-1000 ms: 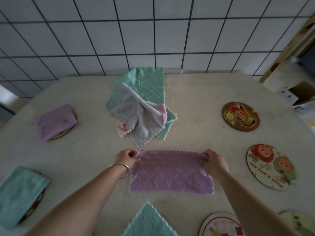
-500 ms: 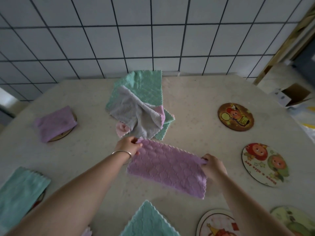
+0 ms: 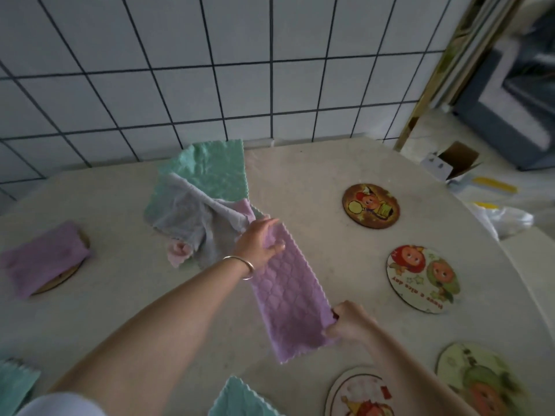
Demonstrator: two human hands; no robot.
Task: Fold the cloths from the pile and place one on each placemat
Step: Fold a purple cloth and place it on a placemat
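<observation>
Since the earlier frame the purple cloth point(image 3: 285, 295) has swung from roughly level to a steep diagonal, lifted off the surface point(image 3: 315, 181); the left hand point(image 3: 258, 244) went up and away toward the pile, the right hand point(image 3: 350, 322) dropped nearer the body. Camera also turned right.

Left hand: fingers closed on the cloth's far end, thumb on top, bangle point(image 3: 240, 267) on the wrist. Right hand: pinched shut on the near end. Cloth stretched between the 2 hands as a long strip, scalloped edges showing.

Pile point(image 3: 198, 205) behind the left hand: teal, grey and pink cloths, crumpled, near the tiled wall point(image 3: 210, 70).

Left side: folded purple cloth point(image 3: 45, 261) lying on a round placemat point(image 3: 73, 273). Teal cloth point(image 3: 13, 382) at the bottom-left edge, another teal cloth point(image 3: 240, 399) at the bottom centre.

Right side, 4 bare round placemats: brown cartoon mat point(image 3: 371, 205), white mat with 2 faces point(image 3: 423, 279), green mat point(image 3: 480, 382) partly blurred, and a mat point(image 3: 357, 394) at the bottom edge partly behind the right forearm.
</observation>
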